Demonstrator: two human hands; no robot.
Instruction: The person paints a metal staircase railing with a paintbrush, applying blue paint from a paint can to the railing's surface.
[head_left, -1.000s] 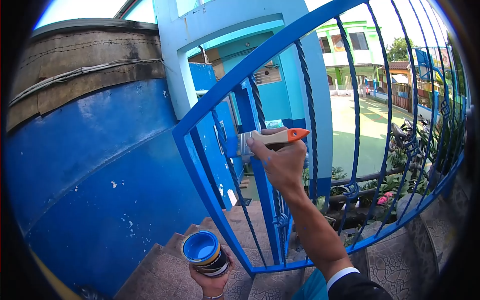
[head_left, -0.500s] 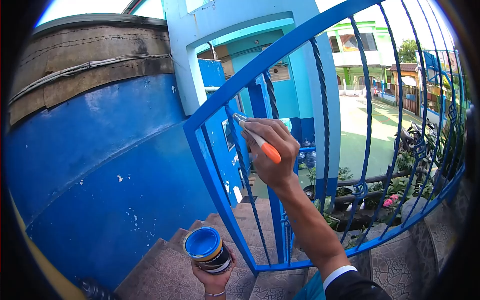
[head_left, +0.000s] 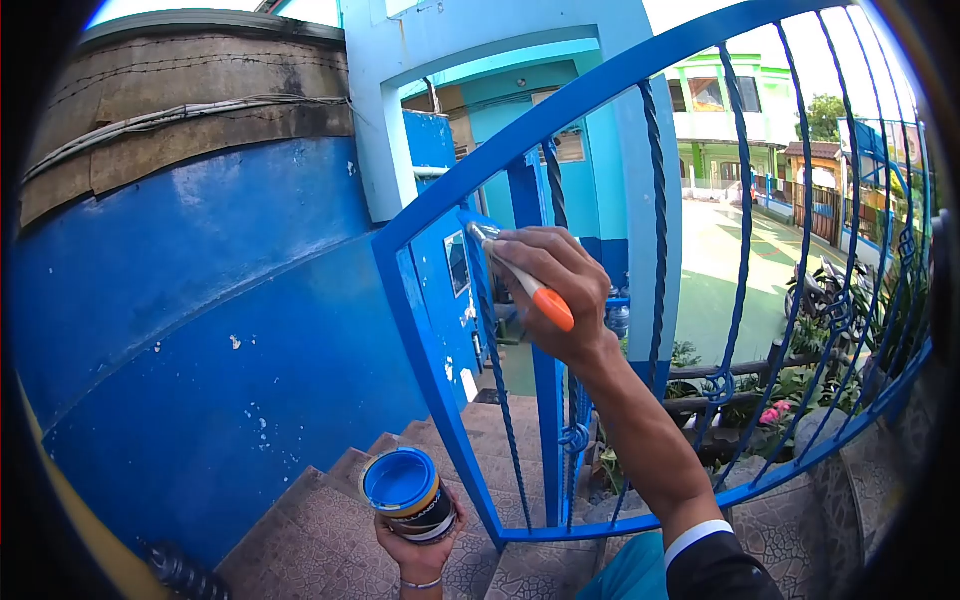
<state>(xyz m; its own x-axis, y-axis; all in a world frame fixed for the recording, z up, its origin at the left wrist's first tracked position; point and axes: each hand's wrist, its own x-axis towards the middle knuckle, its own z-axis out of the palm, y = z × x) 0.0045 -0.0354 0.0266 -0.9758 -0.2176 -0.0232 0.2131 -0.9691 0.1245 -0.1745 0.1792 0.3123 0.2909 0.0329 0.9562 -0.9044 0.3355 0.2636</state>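
My right hand is closed around a paintbrush with a white and orange handle. The brush's bristles, tinted blue, rest against the top of a twisted metal bar, just under the sloping top rail of the blue railing. Low in the view, my left hand grips an open paint can from below and the side. Bright blue paint shows inside the can, and its label is black and yellow.
Tiled steps run down beside the blue wall on the left. More twisted bars fill the railing to the right. Beyond it are plants with pink flowers and a green court. A dark coiled object lies at lower left.
The brush and my right hand have shifted slightly right in view, with the bristles still near the bar's top. The can sits slightly further left. The whole scene has shifted a little as my head moved.
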